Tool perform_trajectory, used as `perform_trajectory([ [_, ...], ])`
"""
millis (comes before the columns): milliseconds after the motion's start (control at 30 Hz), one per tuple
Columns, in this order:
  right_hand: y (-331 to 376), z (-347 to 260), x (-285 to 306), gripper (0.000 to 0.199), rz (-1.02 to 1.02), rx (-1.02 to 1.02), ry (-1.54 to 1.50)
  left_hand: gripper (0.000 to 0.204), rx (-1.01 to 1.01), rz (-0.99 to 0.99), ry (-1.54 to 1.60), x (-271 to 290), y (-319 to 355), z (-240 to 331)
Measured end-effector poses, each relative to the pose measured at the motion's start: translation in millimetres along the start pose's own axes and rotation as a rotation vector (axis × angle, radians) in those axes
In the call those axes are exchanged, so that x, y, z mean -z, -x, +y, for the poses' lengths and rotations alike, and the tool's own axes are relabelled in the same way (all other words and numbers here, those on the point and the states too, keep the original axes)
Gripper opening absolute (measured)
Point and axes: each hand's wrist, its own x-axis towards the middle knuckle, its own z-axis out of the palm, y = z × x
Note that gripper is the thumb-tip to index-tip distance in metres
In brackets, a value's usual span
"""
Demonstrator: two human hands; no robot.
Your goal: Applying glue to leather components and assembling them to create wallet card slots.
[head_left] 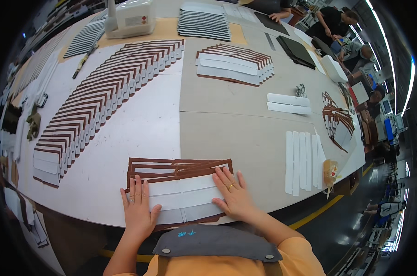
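Note:
A loose stack of brown-edged panels [185,186] with white backing lies at the table's near edge, right in front of me. The top panel carries white strips across it. My left hand [140,204] rests flat on the stack's left end, fingers stretched out. On the right end lies my right hand [233,193], its fingers spread over the white strip near the upper corner. Neither hand grips anything. Farther left, a long overlapping row of similar brown-edged panels [93,103] runs diagonally across the table.
A smaller fanned pile of panels [231,66] lies beyond. White strips [302,158] and a yellowish glue container [330,172] are at the right. A white jug [132,20], a brush [83,62] and striped piles [204,25] sit farther back. Several people work along the right side.

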Motion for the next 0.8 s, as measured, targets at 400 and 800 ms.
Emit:
perform_trajectory([
  [400,-24,15,41,0.031,0.395,0.009,-0.182,0.061,-0.452,0.034,-0.106,12,-21,30],
  [800,-75,-14,24,0.014,0.102,0.130,-0.387,0.033,-0.323,0.148,0.536,13,-24,14],
])
